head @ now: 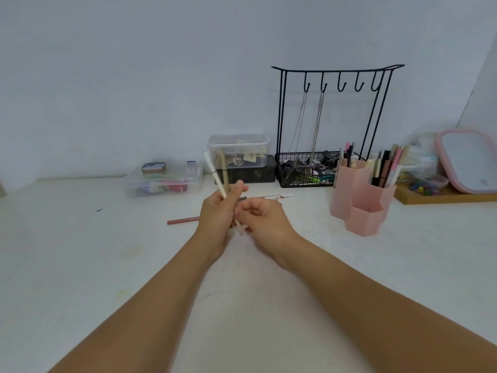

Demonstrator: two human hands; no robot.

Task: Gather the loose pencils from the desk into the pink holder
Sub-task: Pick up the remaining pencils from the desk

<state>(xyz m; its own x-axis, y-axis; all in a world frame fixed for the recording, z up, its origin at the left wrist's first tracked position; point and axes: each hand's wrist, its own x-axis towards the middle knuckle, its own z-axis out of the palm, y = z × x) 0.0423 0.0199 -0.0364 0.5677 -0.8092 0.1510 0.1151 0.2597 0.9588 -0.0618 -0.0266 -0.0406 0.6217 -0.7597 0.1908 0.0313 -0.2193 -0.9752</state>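
While my left hand [217, 211] grips two upright pencils [218, 173], my right hand's [262, 215] fingers curl beside it, grasp unclear; one reddish pencil [183, 220] lies on the bench [80, 251], pink holder [361, 195] right.

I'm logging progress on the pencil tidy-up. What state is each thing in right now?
Left hand: grips two pencils, raised off the desk.
Right hand: fingers curled at the pencils' lower ends.
Held pencils: tilted, tips up.
Reddish pencil: lying loose on the desk.
White pencil: lying loose behind the hands.
Pink holder: upright, back compartments filled, front one looks empty.
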